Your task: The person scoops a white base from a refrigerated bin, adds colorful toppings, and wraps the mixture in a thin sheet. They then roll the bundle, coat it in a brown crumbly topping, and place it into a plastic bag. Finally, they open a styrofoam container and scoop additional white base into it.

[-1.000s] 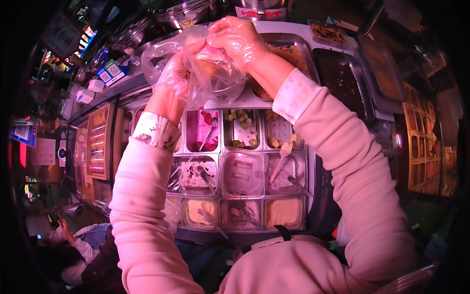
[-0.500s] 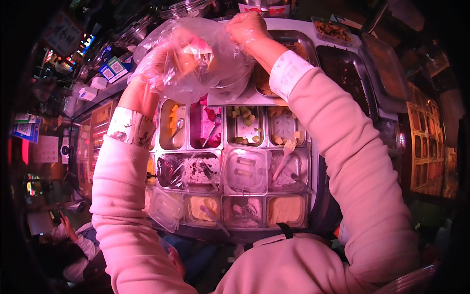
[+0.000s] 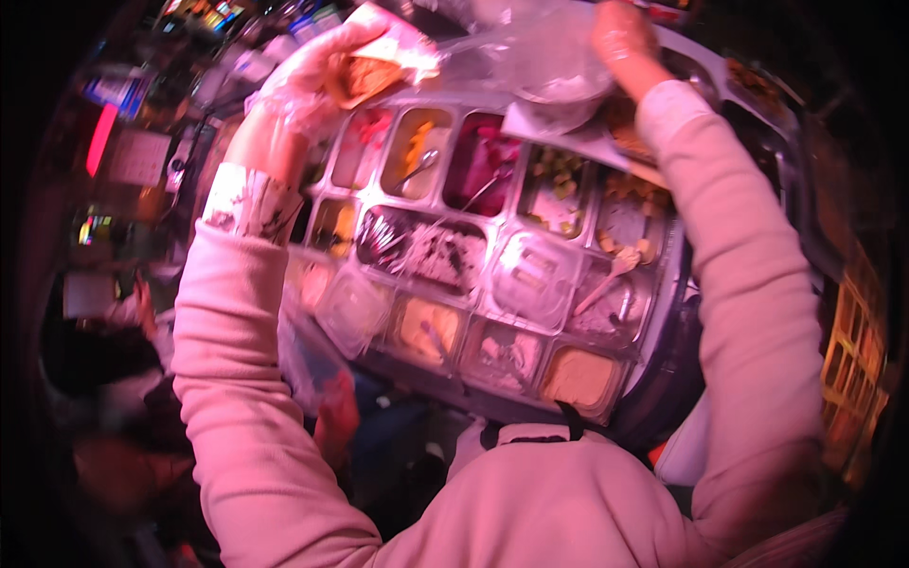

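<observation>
Pink light falls on the counter [image 3: 672, 270], set in a dim, cluttered room; past the left sleeve [image 3: 237, 379] shows another person's hand [image 3: 336, 412]. Metal pans fill the counter. The far row has red bits [image 3: 365, 142], yellow pieces [image 3: 415, 142] with a spoon [image 3: 421, 168], a magenta filling, green cubes [image 3: 563, 186] and pale chunks. In the middle row a dark-flecked mix [image 3: 445, 256] lies beside a clear lid [image 3: 533, 277], then a pan with a pale fork [image 3: 609, 279]. The near row holds smooth pastes.

The food [image 3: 365, 78], brown in pale paper [image 3: 407, 43], is up beyond the far left pans, in the left hand [image 3: 317, 71], whose gloved fingers curl round it. The right hand [image 3: 625, 43], blurred, pinches the clear bag [image 3: 559, 57] by its edge. Half a second ago the food showed through the bag and the hands were closer together; now it shows uncovered left of the bag, and the counter looks slanted where it looked level
</observation>
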`<state>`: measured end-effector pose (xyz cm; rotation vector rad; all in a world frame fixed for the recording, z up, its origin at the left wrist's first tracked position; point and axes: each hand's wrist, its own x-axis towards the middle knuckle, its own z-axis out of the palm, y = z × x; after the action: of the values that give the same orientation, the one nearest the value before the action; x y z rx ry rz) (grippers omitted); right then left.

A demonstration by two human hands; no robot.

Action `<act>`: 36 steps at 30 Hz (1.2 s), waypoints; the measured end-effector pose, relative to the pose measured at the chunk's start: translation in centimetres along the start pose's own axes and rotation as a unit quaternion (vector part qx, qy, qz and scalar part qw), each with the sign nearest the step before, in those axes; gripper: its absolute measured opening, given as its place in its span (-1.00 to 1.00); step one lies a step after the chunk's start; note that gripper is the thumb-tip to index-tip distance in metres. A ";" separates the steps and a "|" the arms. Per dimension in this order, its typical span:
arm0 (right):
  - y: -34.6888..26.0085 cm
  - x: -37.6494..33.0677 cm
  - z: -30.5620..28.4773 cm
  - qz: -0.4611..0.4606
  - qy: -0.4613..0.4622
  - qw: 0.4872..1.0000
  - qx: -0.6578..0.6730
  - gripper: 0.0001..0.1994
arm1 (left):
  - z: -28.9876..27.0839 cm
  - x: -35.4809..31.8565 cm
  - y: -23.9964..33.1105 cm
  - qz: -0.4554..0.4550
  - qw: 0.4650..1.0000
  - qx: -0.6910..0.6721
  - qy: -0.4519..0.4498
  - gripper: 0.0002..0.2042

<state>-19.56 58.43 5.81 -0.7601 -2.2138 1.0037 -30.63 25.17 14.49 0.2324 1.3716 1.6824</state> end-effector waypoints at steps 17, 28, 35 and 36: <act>-5.9 -20.2 1.4 -0.184 -0.447 0.804 0.348 -0.81 | 3.0 -12.0 -5.1 0.079 0.991 -0.109 -0.028 -0.65; -1.9 -30.9 -3.1 -0.306 -0.576 0.724 0.227 -0.96 | 1.9 -26.1 -10.1 -0.001 0.988 -0.015 0.154 -0.50; 1.7 -33.7 -6.6 -0.225 -0.535 0.772 0.260 -0.93 | 2.3 -29.5 -16.2 -0.015 0.989 0.064 0.129 -0.49; 1.7 -34.3 -7.1 -0.216 -0.541 0.766 0.274 -0.92 | 1.3 -29.8 -17.4 0.020 0.989 0.084 0.122 -0.52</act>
<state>8.67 38.75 -1.00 0.8019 -2.4707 1.9908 -4.06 3.35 11.69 0.1521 1.7038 1.6710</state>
